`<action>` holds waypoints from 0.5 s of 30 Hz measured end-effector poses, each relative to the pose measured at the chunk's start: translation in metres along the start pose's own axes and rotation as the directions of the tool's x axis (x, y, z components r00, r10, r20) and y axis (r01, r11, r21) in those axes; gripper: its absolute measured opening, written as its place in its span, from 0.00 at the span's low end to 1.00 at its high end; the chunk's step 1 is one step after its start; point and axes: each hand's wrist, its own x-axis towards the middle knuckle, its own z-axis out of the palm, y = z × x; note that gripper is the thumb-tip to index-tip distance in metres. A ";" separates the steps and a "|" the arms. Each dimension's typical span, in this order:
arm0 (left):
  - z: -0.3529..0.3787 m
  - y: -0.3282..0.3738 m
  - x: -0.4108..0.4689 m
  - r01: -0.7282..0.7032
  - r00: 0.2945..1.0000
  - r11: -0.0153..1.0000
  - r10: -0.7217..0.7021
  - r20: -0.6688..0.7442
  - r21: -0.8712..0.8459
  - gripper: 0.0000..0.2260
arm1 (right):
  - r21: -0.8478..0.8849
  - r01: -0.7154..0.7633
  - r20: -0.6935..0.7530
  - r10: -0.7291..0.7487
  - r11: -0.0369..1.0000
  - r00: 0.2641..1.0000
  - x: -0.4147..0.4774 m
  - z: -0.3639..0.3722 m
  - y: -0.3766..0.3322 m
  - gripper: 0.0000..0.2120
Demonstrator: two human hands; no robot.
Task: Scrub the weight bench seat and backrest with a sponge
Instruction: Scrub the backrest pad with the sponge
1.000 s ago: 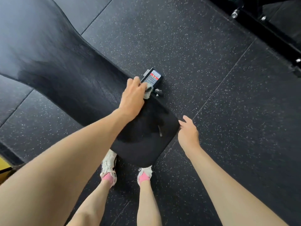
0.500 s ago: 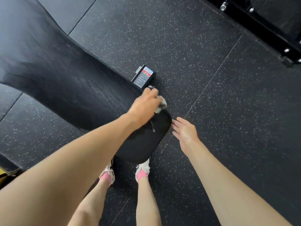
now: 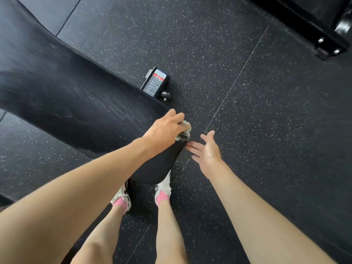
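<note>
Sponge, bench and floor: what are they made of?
The sponge looks like soft foam with a rough, speckled scrubbing face, pale at the edges; most is hidden in the left hand. The bench is probably black vinyl or fake leather, since it shows a fine grain and a dull sheen. The floor is likely rubber tiles, matte black with white flecks and straight seams.
</note>
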 end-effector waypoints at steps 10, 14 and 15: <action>-0.003 -0.024 -0.007 -0.024 0.980 0.990 0.051 -0.192 0.142 0.19 | -0.095 -0.010 0.024 0.012 0.995 1.000 -0.006 0.006 0.014 0.27; 0.015 0.001 -0.044 0.123 0.973 0.991 -0.111 -0.201 0.045 0.20 | -0.122 -0.006 0.002 0.007 0.993 1.000 -0.010 0.009 0.016 0.25; 0.021 0.008 -0.066 0.068 0.986 0.995 -0.055 -0.159 0.078 0.20 | -0.130 -0.004 -0.003 0.004 0.992 1.000 -0.011 0.010 0.016 0.24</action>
